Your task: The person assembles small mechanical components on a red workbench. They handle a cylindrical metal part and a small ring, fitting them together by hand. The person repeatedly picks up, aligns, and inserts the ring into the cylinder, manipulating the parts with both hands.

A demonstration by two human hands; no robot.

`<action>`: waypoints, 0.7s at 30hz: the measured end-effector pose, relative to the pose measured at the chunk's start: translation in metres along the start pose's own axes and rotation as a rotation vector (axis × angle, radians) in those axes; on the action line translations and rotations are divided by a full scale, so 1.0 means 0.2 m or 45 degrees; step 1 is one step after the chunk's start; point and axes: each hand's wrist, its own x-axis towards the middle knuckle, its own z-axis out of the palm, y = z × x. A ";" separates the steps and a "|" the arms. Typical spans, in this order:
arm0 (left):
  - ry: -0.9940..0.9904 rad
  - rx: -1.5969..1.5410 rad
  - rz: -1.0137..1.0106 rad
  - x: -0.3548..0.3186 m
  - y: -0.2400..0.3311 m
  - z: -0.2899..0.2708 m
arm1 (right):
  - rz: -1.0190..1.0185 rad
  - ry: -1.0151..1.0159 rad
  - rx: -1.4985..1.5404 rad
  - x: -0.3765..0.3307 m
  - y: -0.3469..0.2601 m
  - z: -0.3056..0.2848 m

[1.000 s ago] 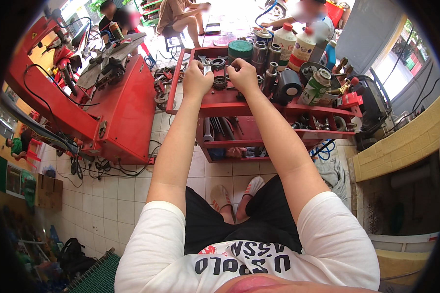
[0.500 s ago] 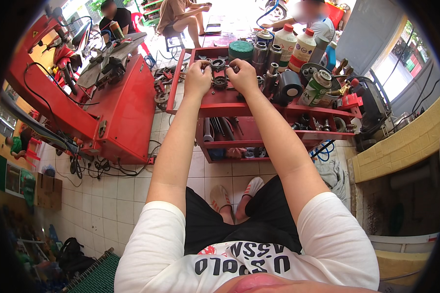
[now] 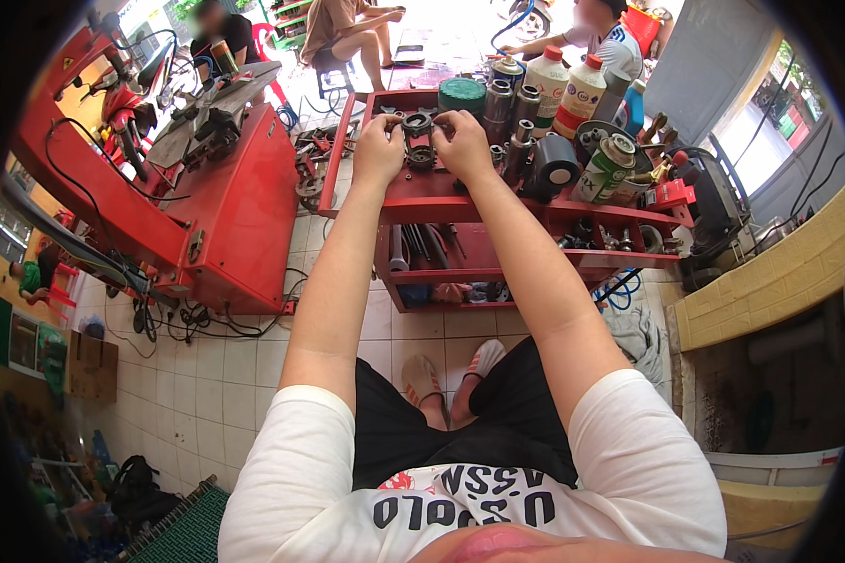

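On the red tool cart's top tray (image 3: 399,200), a dark metal part with a round ring (image 3: 418,123) sits between my two hands. My left hand (image 3: 378,150) has its fingers pinched at the part's left side. At the right side, the fingertips of my right hand (image 3: 462,145) close on it in the same way. Just below the ring, nearer to me, lies a second round dark metal piece (image 3: 422,158). My fingers hide the edges where they grip.
Right of my hands stand a green round tub (image 3: 462,97), metal cylinders (image 3: 499,101), two white bottles (image 3: 579,97) with red caps and a green-and-white can (image 3: 609,167). A large red machine (image 3: 235,220) stands left of the cart. A person (image 3: 610,42) sits beyond it.
My hands and the ringed part have shifted very slightly left; both hands keep their grip. The person at the back right has moved their head a little to the left.
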 end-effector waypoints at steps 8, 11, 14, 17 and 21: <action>-0.017 -0.005 -0.021 0.00 0.00 0.00 | 0.006 0.004 0.001 -0.01 0.00 -0.01; -0.020 -0.004 -0.032 0.00 0.00 -0.01 | -0.001 0.002 -0.009 0.00 -0.01 -0.01; -0.021 -0.009 -0.036 0.00 0.00 -0.01 | -0.038 0.017 -0.005 -0.01 -0.01 -0.01; -0.024 -0.018 -0.038 0.00 0.00 0.00 | -0.062 0.030 0.019 0.00 0.01 -0.01; -0.009 -0.006 0.001 0.01 -0.05 0.03 | -0.066 0.040 0.022 0.00 0.02 0.00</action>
